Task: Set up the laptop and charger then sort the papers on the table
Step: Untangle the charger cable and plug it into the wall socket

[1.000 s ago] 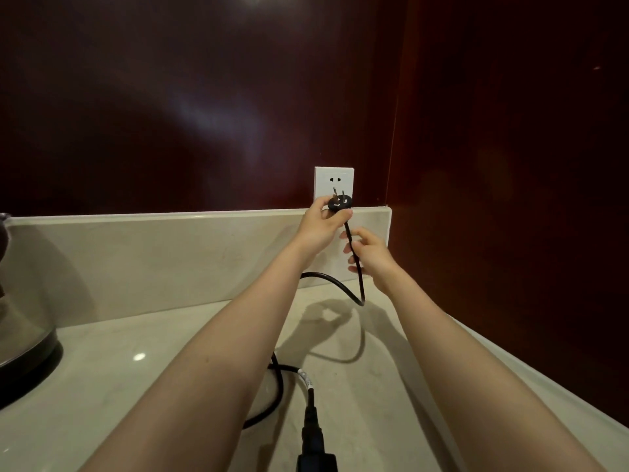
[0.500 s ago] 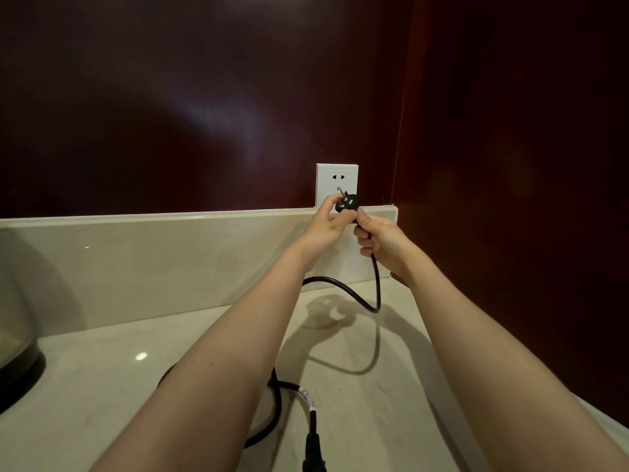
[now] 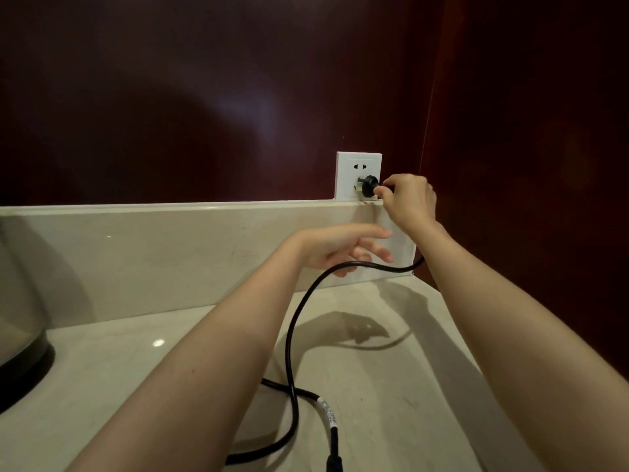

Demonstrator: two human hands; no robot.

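A white wall socket [image 3: 347,172] sits on the dark red wall just above the stone backsplash. The charger's black plug [image 3: 369,186] is at the socket's lower holes, its prongs partly showing. My right hand [image 3: 410,202] pinches the back of the plug with curled fingers. My left hand [image 3: 343,248] hovers lower, in front of the backsplash, fingers spread and relaxed, holding nothing. The black cable [image 3: 292,338] loops from behind my right wrist down across the counter to a connector [image 3: 333,466] at the bottom edge.
The beige stone counter [image 3: 391,386] ends against a backsplash [image 3: 170,253] at the back and a dark red side panel [image 3: 527,165] on the right. A kettle with a black base [image 3: 17,352] stands at the far left.
My left hand has let go of the plug and dropped down, opening. My right hand has taken the plug and brought it against the socket's lower holes.
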